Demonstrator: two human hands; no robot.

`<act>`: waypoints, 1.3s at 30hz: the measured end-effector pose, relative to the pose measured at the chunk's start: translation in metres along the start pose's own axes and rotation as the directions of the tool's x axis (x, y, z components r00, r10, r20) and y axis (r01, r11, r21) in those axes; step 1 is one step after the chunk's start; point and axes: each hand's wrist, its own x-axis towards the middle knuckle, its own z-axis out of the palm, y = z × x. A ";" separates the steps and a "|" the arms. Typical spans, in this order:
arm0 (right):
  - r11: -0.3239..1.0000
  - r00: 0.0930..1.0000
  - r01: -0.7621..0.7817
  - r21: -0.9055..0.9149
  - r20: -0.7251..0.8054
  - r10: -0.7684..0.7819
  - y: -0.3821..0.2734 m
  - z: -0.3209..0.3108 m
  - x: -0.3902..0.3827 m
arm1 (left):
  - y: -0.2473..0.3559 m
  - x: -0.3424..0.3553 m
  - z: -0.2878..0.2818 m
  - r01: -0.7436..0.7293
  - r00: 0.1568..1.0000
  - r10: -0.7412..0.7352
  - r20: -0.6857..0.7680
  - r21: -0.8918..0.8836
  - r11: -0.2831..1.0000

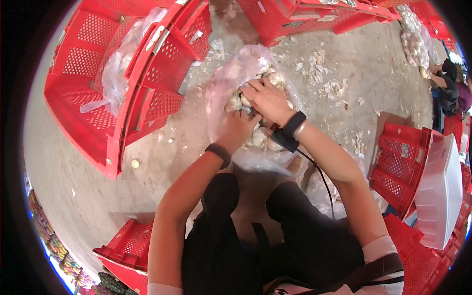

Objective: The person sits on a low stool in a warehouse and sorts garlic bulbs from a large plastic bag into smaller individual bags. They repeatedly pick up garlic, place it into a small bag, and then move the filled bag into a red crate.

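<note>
A clear, pinkish plastic bag lies open on the floor in front of my knees, filled with whitish garlic bulbs. Both my hands are inside its mouth. My right hand lies palm down over the bulbs, fingers apart and fingertips touching them. Close beside it, my left hand is closed, with thumb and fingers bent together among the garlic; what they hold is hidden. Dark bands circle both wrists, and a black box with a cable hangs at the right one.
A large red crate holding a filled plastic bag stands at left. Another red crate is ahead. On the right are a red crate and a white foam box. Papery garlic skins litter the floor. A person sits far right.
</note>
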 end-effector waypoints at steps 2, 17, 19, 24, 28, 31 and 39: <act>0.999 0.999 -0.011 0.052 -0.032 0.013 0.009 0.002 0.008 | -0.002 -0.003 -0.008 0.020 0.998 -0.011 0.066 -0.143 0.990; -0.460 0.863 -0.340 0.821 0.466 0.195 -0.013 -0.043 -0.027 | 0.017 -0.023 -0.093 0.231 0.899 -0.430 0.081 -0.922 0.311; -0.578 0.879 -0.269 0.770 0.442 0.180 -0.014 -0.042 -0.041 | 0.018 -0.019 -0.100 0.170 0.907 -0.421 0.011 -0.924 0.342; -0.732 0.912 -0.245 0.635 0.408 0.049 -0.010 -0.034 -0.066 | 0.021 -0.023 -0.106 0.178 0.918 -0.395 0.029 -0.921 0.347; -0.343 0.930 -0.272 0.899 0.337 0.147 -0.012 -0.034 -0.071 | 0.012 -0.023 -0.094 0.268 0.929 -0.359 0.093 -0.838 0.475; 0.647 0.991 -0.092 0.757 0.008 0.133 -0.022 -0.028 -0.070 | 0.009 -0.026 -0.094 0.389 0.918 -0.272 0.288 -0.534 0.751; 0.864 0.989 -0.027 0.502 -0.115 0.098 -0.029 -0.030 -0.056 | -0.011 -0.011 -0.076 0.269 0.959 -0.202 0.198 -0.415 0.869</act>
